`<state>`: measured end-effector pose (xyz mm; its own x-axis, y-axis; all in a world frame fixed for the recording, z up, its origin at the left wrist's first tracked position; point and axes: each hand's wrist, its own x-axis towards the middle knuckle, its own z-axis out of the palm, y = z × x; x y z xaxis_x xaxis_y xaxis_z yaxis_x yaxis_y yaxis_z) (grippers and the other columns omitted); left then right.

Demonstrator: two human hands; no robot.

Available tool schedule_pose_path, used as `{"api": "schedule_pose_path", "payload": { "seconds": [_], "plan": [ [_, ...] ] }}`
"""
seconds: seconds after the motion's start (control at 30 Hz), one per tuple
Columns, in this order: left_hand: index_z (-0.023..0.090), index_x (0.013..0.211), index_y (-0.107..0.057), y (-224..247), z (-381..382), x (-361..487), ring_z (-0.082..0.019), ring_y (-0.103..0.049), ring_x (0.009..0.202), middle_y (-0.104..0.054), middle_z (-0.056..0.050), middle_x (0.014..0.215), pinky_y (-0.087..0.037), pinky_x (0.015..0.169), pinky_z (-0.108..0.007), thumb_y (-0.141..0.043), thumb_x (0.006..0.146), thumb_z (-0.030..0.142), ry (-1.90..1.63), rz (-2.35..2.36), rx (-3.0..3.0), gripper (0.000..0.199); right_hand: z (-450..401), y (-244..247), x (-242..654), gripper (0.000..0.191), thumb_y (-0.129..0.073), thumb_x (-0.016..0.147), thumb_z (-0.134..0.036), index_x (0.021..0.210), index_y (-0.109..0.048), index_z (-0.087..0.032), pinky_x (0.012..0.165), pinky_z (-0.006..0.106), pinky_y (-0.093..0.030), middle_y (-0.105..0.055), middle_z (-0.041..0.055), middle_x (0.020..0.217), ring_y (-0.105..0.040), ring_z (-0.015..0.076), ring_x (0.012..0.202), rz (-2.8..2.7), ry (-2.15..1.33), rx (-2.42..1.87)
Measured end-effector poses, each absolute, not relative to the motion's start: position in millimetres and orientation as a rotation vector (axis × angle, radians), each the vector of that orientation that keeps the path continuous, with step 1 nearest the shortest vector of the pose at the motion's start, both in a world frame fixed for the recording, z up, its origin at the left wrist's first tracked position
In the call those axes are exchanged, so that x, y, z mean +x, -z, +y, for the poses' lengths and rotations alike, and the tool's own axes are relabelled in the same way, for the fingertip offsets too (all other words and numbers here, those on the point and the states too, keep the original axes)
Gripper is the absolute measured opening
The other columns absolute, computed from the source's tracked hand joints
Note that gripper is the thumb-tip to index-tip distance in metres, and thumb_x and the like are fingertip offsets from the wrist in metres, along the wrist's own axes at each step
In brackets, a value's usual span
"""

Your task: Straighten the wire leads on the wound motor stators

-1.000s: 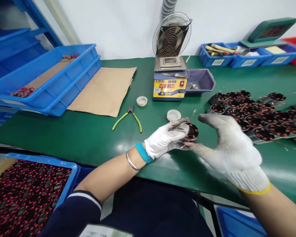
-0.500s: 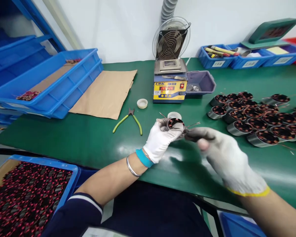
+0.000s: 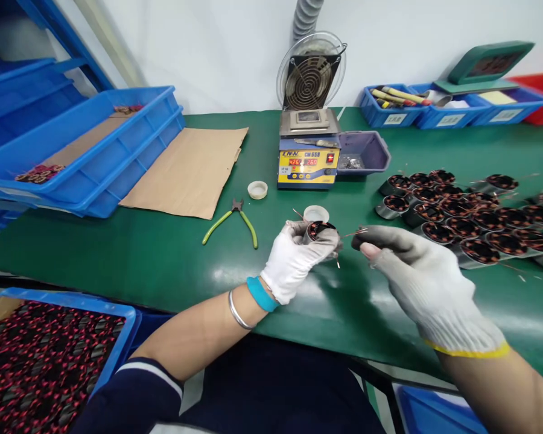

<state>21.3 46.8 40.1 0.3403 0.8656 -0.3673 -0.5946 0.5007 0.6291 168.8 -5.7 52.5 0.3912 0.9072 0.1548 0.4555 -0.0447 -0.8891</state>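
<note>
Copper-wound cylinder (image 3: pixel 319 229): held over the bench (image 3: pixel 235 283), in front of the yellow-fronted unit (image 3: pixel 304 172), coil-filled end up, loose wire ends (image 3: pixel 338 263) sticking out.
Stacked blue trays (image 3: pixel 131 163): far to the left of the unit.
Cardboard sheet (image 3: pixel 185 175): flat, left of the unit.
Green-handled pliers (image 3: pixel 250 229): in front and left of the unit, handles spread.
Left hand (image 3: pixel 294 259): white-gloved, in front of the unit; grip clamped around the copper-wound cylinder.
Purple bin (image 3: pixel 366 172): just right of the unit, metallic scraps (image 3: pixel 350 163) inside.
Right hand (image 3: pixel 423 277): gloved, in front and right of the unit; grip nearly together beside a wire end, whether pinched on it, cannot tell.
Standing cylinders (image 3: pixel 478 252): right of the unit, grouped closely.
</note>
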Motion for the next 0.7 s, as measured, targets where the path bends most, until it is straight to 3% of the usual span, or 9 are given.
{"api": "schedule_pose_path", "payload": {
  "seconds": [0.13,0.33,0.43,0.57,0.63,0.7],
  "plan": [
    [0.017,0.084,-0.052,-40.7,41.8,23.1,-0.012,-0.063,0.068,-0.062,0.001,0.076,-0.055,0.066,-0.027,-0.076,0.066,0.003,-0.943,0.772,0.567,0.033,-1.8,-52.1,169.2,0.028,-0.068,0.068,-0.044,0.084,-0.074,-0.022,0.058,0.030,-0.057,-0.074,0.0043,0.080,-0.067,0.0176,0.065,-1.212,-0.627,-1.633],
    [0.017,0.083,-0.055,-45.6,35.2,21.5,-0.016,-0.066,0.072,-0.063,0.000,0.078,-0.054,0.063,-0.028,-0.083,0.065,0.009,-0.842,0.710,0.546,0.034,-5.4,-51.6,177.3,0.028,-0.066,0.074,-0.050,0.081,-0.071,-0.023,0.065,0.034,-0.059,-0.074,0.0047,0.082,-0.070,0.0219,0.074,-1.339,-0.548,-1.650],
    [0.017,0.071,-0.055,-50.4,40.6,15.4,-0.016,-0.065,0.073,-0.061,0.000,0.072,-0.055,0.069,-0.029,-0.086,0.067,0.028,-0.845,0.612,0.455,0.033,-6.1,-63.9,178.3,0.024,-0.063,0.077,-0.046,0.076,-0.070,-0.022,0.076,0.039,-0.060,-0.074,0.0054,0.083,-0.072,0.0256,0.087,-1.509,-0.401,-1.621],
    [0.019,0.052,-0.046,-45.8,51.3,10.8,-0.014,-0.058,0.055,-0.049,0.000,0.052,-0.052,0.061,-0.029,-0.059,0.081,0.070,-0.725,0.597,0.327,0.060,-11.3,-95.3,171.8,0.013,-0.057,0.087,-0.032,0.079,-0.064,-0.026,0.107,0.042,-0.051,-0.072,-0.0013,0.083,-0.071,0.0200,0.097,-2.030,-0.133,-1.272],
    [0.017,0.056,-0.055,-41.0,51.2,12.1,-0.013,-0.055,0.051,-0.054,-0.002,0.053,-0.047,0.054,-0.027,-0.050,0.086,0.070,-0.472,0.623,0.426,0.061,-13.1,-107.6,170.0,0.008,-0.055,0.090,-0.028,0.088,-0.063,-0.028,0.116,0.040,-0.042,-0.071,-0.0032,0.089,-0.070,0.0161,0.095,-2.255,0.011,-1.063],
    [0.014,0.065,-0.063,-39.5,47.6,13.7,-0.014,-0.058,0.052,-0.060,-0.004,0.058,-0.046,0.055,-0.027,-0.057,0.088,0.057,-0.278,0.568,0.510,0.049,-12.3,-114.5,171.5,0.009,-0.054,0.090,-0.029,0.093,-0.063,-0.028,0.119,0.043,-0.039,-0.071,-0.0016,0.092,-0.068,0.0170,0.097,-2.374,0.158,-0.991]
  ]
}}
